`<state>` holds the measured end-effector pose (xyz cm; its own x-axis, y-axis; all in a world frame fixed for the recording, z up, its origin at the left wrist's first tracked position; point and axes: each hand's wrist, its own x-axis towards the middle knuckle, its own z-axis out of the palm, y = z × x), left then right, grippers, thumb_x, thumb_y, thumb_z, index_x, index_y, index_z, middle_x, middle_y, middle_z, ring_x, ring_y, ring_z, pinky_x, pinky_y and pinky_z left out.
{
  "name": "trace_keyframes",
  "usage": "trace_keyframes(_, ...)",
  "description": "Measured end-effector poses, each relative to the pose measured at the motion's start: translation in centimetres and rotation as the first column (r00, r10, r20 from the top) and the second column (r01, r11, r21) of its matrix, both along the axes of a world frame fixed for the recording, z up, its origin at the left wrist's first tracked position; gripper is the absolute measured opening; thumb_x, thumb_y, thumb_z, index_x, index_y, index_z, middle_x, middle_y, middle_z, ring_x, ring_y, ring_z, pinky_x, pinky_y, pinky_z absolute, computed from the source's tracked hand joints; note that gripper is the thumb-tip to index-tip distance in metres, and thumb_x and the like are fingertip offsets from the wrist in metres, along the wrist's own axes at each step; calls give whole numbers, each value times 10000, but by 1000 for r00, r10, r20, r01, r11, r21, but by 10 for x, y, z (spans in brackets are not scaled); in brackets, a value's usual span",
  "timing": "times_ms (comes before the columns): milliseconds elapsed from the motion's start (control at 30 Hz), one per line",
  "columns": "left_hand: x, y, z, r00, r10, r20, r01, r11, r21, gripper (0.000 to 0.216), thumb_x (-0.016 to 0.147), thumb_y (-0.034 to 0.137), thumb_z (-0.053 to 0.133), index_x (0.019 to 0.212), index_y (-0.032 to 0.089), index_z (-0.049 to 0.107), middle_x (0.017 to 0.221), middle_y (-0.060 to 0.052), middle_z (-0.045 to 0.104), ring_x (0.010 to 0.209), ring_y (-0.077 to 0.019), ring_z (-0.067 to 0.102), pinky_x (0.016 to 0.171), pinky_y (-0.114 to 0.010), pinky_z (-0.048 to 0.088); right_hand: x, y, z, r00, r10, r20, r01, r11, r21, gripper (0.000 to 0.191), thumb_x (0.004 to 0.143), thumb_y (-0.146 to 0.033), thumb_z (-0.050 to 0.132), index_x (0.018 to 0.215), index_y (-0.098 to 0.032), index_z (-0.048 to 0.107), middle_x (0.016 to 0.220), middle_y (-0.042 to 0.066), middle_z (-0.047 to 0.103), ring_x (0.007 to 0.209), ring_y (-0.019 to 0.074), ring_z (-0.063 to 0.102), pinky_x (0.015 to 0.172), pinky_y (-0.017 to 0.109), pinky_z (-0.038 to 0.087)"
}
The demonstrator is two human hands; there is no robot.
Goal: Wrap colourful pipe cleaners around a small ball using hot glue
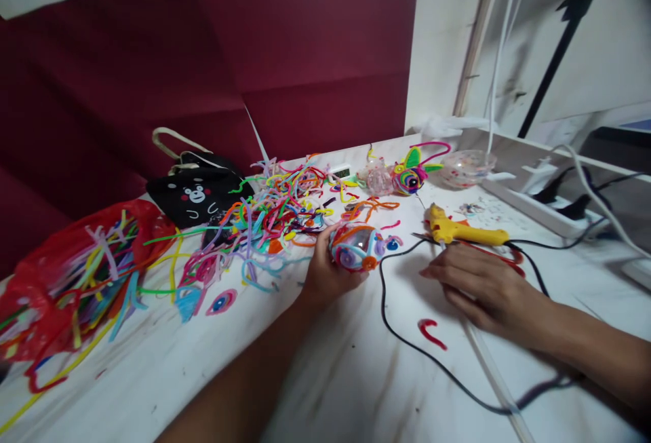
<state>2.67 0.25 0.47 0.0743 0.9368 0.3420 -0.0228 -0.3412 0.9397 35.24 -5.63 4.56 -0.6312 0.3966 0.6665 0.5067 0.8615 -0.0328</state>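
Observation:
My left hand [333, 270] is wrapped round a clear plastic ball [356, 247] covered with orange, blue and purple pipe-cleaner coils. On the right, my right hand [478, 287] hovers low over the table with its fingers bent and close together; what they hold, if anything, is hidden. A translucent stick [491, 361] runs out from beneath that hand toward the front edge. Just beyond the fingers lies a yellow hot glue gun [462, 231]. Red-handled scissors [516, 263] are partly covered by it. A short red pipe-cleaner piece [432, 333] rests between my hands.
A tangled heap of pipe cleaners [274, 216] spreads left of centre, beside a red bag [147, 216] of more. Behind are a black bag [198, 192], a finished-looking coiled figure [409, 180] and a clear bowl-like piece [465, 168]. A black cord [384, 307] loops across the table [325, 389]; a power strip [544, 209] stands right.

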Motion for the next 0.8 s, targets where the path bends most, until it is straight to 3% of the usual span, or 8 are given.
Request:
trace_keyframes(133,2,3,0,998,-48,27,50,997,-53,1075,542,375,1174,1487,284,670,1550,-174,812,1437,-435,807,1215,-562,685,0,4,6,1000,1,7,-1,1000,-19,298,1196,-135,539,1287,-233,806,1034,80,874,927,240,855,856,375,722)
trace_keyframes(267,1,-1,-1,995,-78,-68,71,992,-101,1070,578,370,1149,1526,286,660,1502,-156,830,1428,-444,806,1257,-640,649,-1,4,2,1000,-12,13,13,996,-85,356,1188,-101,510,1284,-212,835,1038,96,863,951,247,847,879,387,711)
trace_keyframes(533,-1,-9,3,961,-58,-270,51,998,-35,1029,655,348,1113,1579,277,663,1623,-184,754,1497,-437,751,1317,-647,594,-3,2,-6,1000,-10,-11,9,998,-64,392,1227,-137,459,1234,-199,846,1045,113,853,958,252,817,867,413,677)
trace_keyframes(700,-4,-10,8,948,-94,-306,90,996,-24,1031,661,354,1107,1590,275,668,1599,-187,770,1469,-454,767,1297,-662,610,-1,2,-15,1000,-19,-1,19,996,-91,389,1236,-163,462,1232,-220,847,1059,115,857,956,258,823,878,426,672)
trace_keyframes(800,-6,-9,7,945,-105,-309,106,994,-16,1059,651,359,1121,1613,312,679,1626,-174,763,1506,-480,745,1315,-680,596,-1,1,-11,1000,-21,4,21,997,-81,359,1224,-159,498,1230,-223,851,1044,117,865,945,267,834,876,423,675)
